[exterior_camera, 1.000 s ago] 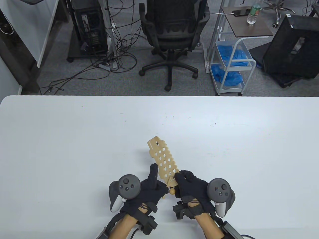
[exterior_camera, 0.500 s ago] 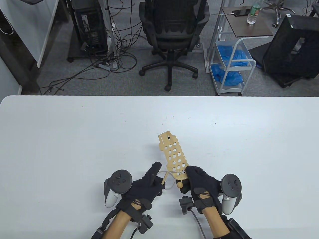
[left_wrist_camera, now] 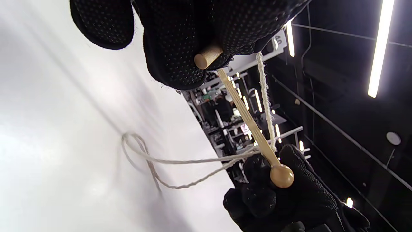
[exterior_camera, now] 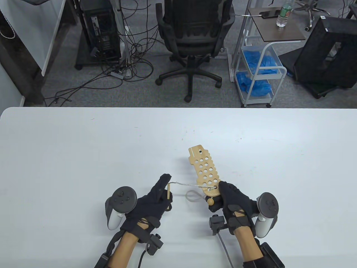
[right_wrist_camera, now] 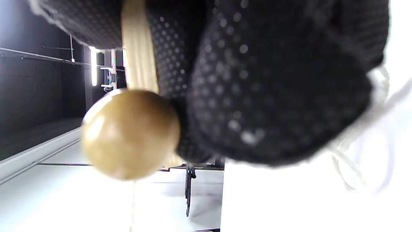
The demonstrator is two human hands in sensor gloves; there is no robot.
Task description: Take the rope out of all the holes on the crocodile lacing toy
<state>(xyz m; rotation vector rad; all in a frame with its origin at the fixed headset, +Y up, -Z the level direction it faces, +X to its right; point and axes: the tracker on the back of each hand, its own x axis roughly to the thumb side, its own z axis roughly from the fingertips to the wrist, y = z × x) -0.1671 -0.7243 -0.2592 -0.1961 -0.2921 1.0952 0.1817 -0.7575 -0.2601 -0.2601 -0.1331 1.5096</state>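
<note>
The wooden crocodile lacing board (exterior_camera: pixel 203 170) with many round holes is held up off the table by my right hand (exterior_camera: pixel 223 199), which grips its near end; a wooden ball (exterior_camera: pixel 210 200) sits at that end, also seen in the right wrist view (right_wrist_camera: pixel 130 133) and the left wrist view (left_wrist_camera: pixel 281 176). My left hand (exterior_camera: pixel 164 192) pinches the wooden lacing needle (exterior_camera: pixel 168 191), also visible in the left wrist view (left_wrist_camera: pixel 206 58). The pale rope (exterior_camera: pixel 189 184) runs taut from the needle to a hole at the board's near end, and a slack loop (exterior_camera: pixel 194 196) hangs there.
The white table (exterior_camera: pixel 83 156) spreads around both hands. Beyond its far edge stand an office chair (exterior_camera: pixel 192 36), a white cart (exterior_camera: pixel 259 67) with blue items and a computer tower (exterior_camera: pixel 101 30) on the floor.
My left hand has moved left with the needle, pulling the rope taut. My right hand has carried the board to the right, and the hands are further apart.
</note>
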